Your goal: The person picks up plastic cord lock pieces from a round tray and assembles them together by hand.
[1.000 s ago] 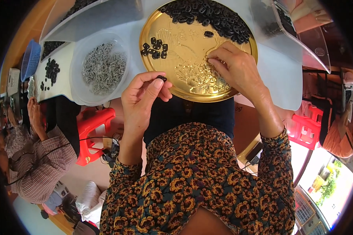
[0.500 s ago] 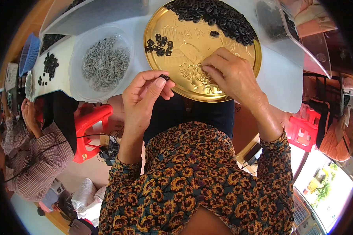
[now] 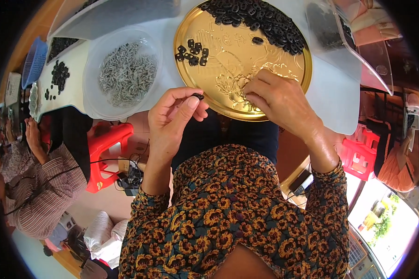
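My left hand (image 3: 168, 118) is closed, with a small black plastic piece (image 3: 198, 96) pinched between thumb and forefinger just off the near left rim of a round gold tray (image 3: 221, 86). Over the tray's near right part is my right hand (image 3: 284, 102), its fingers bent and drawn together. Whatever is at those fingertips is hidden or too small to make out. At the tray's far right lies a heap of black oval pieces with holes (image 3: 260, 23), and one loose piece (image 3: 257, 41) sits beside it. A small group of black pieces (image 3: 193, 53) rests at the left.
Left of the tray stands a clear plastic tub (image 3: 92, 95) of small silvery metal parts (image 3: 128, 74). Clear bins (image 3: 121, 21) flank the far side. Further left, a striped-sleeved person (image 3: 56, 186) sits near a red stool (image 3: 108, 156). Another red stool (image 3: 358, 156) is at right.
My left hand has shifted slightly right and toward me, still pinching the black piece. The right hand is slightly nearer to me, its fingers still together. The tray appears a little further right.
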The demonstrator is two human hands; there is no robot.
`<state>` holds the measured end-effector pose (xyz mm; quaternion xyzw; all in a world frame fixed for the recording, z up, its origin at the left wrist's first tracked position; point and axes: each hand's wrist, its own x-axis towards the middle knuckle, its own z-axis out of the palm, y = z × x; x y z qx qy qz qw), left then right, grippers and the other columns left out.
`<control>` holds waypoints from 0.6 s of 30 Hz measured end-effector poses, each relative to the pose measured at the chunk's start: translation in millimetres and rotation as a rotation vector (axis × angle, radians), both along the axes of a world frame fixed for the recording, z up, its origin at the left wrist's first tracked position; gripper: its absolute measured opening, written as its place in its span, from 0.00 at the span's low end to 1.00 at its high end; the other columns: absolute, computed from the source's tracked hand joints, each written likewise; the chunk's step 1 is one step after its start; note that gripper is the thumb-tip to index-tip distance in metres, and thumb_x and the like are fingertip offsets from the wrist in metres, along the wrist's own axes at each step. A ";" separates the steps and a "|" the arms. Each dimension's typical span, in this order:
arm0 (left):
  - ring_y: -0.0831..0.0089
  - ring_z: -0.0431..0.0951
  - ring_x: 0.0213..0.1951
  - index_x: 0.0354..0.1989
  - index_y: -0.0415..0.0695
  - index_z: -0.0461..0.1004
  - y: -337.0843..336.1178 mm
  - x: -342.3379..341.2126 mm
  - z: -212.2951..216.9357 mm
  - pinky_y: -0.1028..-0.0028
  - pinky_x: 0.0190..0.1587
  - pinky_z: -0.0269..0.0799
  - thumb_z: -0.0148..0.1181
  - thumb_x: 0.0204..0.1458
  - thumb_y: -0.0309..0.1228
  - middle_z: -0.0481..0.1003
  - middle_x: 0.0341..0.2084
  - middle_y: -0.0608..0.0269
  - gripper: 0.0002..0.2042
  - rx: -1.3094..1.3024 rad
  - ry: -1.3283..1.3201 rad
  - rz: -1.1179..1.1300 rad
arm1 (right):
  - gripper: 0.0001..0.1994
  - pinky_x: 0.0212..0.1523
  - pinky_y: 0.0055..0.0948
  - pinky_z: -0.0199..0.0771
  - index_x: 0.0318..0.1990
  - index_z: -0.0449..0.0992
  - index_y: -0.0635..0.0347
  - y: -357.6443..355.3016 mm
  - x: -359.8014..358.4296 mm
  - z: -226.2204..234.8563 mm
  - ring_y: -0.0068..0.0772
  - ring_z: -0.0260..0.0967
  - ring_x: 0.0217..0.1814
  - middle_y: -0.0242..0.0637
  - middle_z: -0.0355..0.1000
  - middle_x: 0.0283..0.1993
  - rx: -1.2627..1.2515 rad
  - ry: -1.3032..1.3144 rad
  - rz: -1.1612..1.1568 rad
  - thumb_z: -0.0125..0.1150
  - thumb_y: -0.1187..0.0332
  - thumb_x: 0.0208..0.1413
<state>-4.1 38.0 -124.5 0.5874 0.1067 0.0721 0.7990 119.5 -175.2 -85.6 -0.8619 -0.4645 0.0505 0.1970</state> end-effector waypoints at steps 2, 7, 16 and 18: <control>0.75 0.76 0.30 0.45 0.34 0.72 -0.3 0.3 -0.4 0.78 0.35 0.72 0.55 0.59 0.26 0.77 0.30 0.57 0.10 -0.005 0.002 -0.001 | 0.04 0.33 0.38 0.72 0.33 0.75 0.58 0.3 -0.5 -2.0 0.44 0.71 0.33 0.37 0.68 0.32 -0.004 0.007 -0.019 0.59 0.69 0.52; 0.75 0.76 0.30 0.45 0.34 0.72 0.4 0.8 -1.2 0.78 0.35 0.72 0.55 0.59 0.27 0.77 0.29 0.57 0.10 -0.001 0.002 0.002 | 0.05 0.33 0.37 0.72 0.35 0.75 0.58 4.4 4.3 -7.0 0.44 0.71 0.33 0.37 0.69 0.33 0.006 0.031 -0.035 0.60 0.70 0.51; 0.72 0.75 0.30 0.44 0.35 0.72 -2.4 -0.3 -0.4 0.75 0.34 0.71 0.55 0.58 0.27 0.77 0.29 0.56 0.10 -0.001 0.014 0.037 | 0.05 0.30 0.41 0.71 0.28 0.71 0.61 12.7 17.3 -14.6 0.46 0.71 0.30 0.41 0.69 0.28 0.094 -0.032 -0.054 0.56 0.70 0.51; 0.72 0.75 0.30 0.44 0.35 0.72 -1.5 -0.5 -1.1 0.75 0.34 0.71 0.55 0.58 0.27 0.77 0.29 0.57 0.09 -0.009 0.021 0.035 | 0.05 0.29 0.41 0.72 0.28 0.72 0.61 12.9 19.1 -17.7 0.46 0.71 0.30 0.40 0.68 0.28 0.074 -0.036 -0.044 0.56 0.70 0.51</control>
